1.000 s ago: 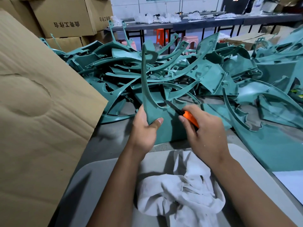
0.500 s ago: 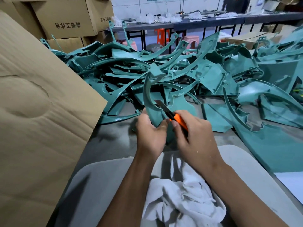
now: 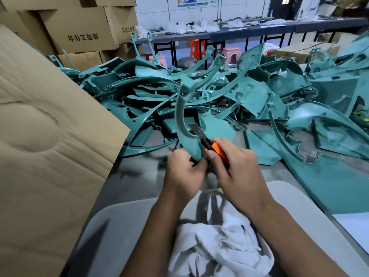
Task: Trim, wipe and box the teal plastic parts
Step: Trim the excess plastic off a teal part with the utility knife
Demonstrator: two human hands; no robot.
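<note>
Now the curved teal part point(image 3: 184, 124) stands lower and more tilted than a second ago, when its long arm rose straight up above the heap; its broad lower end has come in closer to the person, and the two hands have drawn together until they nearly touch.

At the left edge of the bench point(image 3: 137, 182) one large cardboard flap point(image 3: 50, 146) leans in over the surface. Behind it, past the far left corner, stand stacked cardboard boxes point(image 3: 79, 31); at least four show, though the stack runs out of view.

The left hand point(image 3: 184, 172) holds the part's lower end, its grip closed around the plastic with the thumb pressed up against the edge. The right hand point(image 3: 237, 172) has its grip wrapped around one orange utility knife point(image 3: 211, 145), whose blade lies against the inner curve of the part, higher along that edge than it sat a second ago.

One crumpled white cloth point(image 3: 219, 242) lies on a grey tray point(image 3: 111, 232) at the near edge, below both forearms, where it lay before.

The pile of teal parts point(image 3: 249, 96) covers the far half of the bench and spreads to the right edge; the pieces overlap too much to count. One big flat panel point(image 3: 329, 182) lies toward the near right corner.
</note>
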